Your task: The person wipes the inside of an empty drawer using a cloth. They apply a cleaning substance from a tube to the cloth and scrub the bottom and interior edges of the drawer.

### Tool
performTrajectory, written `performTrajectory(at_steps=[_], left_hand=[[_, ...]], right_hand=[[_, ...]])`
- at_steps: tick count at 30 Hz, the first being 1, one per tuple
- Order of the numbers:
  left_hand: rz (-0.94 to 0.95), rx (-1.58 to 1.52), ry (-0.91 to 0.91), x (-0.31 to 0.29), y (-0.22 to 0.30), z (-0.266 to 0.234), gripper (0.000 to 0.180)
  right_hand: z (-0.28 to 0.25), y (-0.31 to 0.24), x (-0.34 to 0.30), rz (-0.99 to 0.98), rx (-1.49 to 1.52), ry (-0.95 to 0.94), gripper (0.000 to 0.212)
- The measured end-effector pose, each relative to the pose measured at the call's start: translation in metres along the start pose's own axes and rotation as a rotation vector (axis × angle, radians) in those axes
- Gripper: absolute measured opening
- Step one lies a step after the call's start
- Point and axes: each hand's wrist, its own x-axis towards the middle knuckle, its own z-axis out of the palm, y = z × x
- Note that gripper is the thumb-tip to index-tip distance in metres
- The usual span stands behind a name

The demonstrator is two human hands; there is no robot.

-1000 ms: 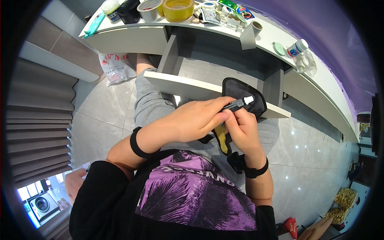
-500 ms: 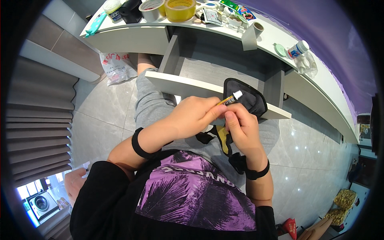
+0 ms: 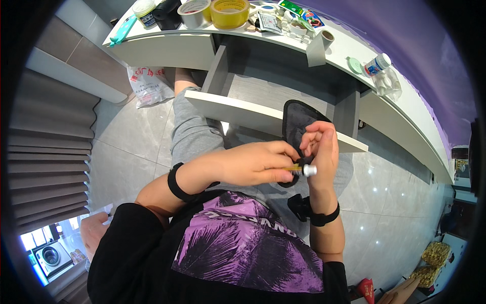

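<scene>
My left hand (image 3: 258, 162) grips a small slim tube (image 3: 296, 168) with a yellowish body and a white cap (image 3: 310, 170). The tube is smeared by motion, and its cap overlaps the heel of my right hand (image 3: 321, 149). That hand is raised with its fingers curled in and the thumb along them; whether something small is inside is hidden. Behind both hands a black fabric piece (image 3: 298, 119) with a rounded, bound edge leans by the drawer front. Its lower part sits over my lap, mostly covered by my hands.
An open drawer (image 3: 248, 91) juts from the white desk (image 3: 167, 43) before me. On the desk stand a silver tape roll (image 3: 195, 14), a yellow tape roll (image 3: 229, 14), a white-capped bottle (image 3: 377, 65) and small packets. A white plastic bag (image 3: 149, 86) lies on the floor.
My left hand has brought the tube down and nearer to me, its cap tipping lower. My right hand has let go of the tube and turned upward. The rounded black piece has shifted slightly.
</scene>
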Motion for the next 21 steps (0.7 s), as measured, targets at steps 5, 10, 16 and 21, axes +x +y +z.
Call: performTrajectory(at_steps=[5,10,16,21], left_hand=[[0.072,0.101,-0.005,0.003,0.003,0.005,0.022],[0.042,0.094,0.163,0.002,-0.001,0.007,0.02],[0.084,0.185,0.281,0.004,-0.002,0.005,0.016],[-0.158,-0.034,0.329,0.003,0.008,0.0,0.02]], right_hand=[[0.0,0.001,-0.001,-0.027,0.027,-0.124,0.046],[0.004,-0.005,-0.002,0.02,0.192,-0.197,0.051],[0.002,-0.001,-0.001,-0.112,0.112,-0.228,0.053],[-0.006,0.005,-0.003,-0.214,0.143,-0.265,0.037]])
